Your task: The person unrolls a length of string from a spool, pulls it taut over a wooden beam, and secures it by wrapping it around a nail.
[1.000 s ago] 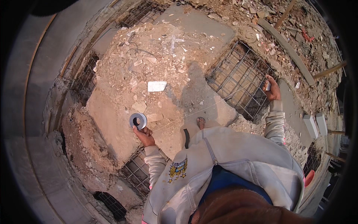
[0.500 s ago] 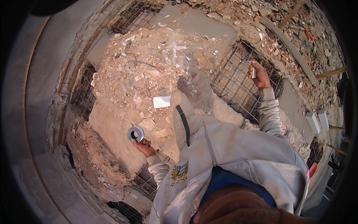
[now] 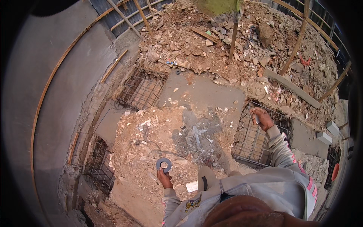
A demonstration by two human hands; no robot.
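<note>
My left hand (image 3: 165,178) grips a flat dark grey ring (image 3: 163,165), like a roll of tape, held out over the rubble below me. My right hand (image 3: 261,118) is raised to the right and closed around a small dark object (image 3: 257,119) that I cannot identify, above a cage of steel bars (image 3: 251,142) set in a pit. My pale grey sleeves and light trousers fill the lower right. One knee (image 3: 206,178) pokes forward between my arms.
Broken brick and dirt cover the ground ahead (image 3: 211,41). More steel bar cages sit in pits at the upper left (image 3: 141,89) and lower left (image 3: 100,166). A curved concrete wall (image 3: 56,98) runs along the left. Wooden poles (image 3: 232,39) stand in the rubble. A white paper (image 3: 192,186) lies near my foot.
The view has swung forward, bringing the far rubble heap and poles into sight. Both hands keep their hold; the ring stays low left and my right hand stays over the cage.
</note>
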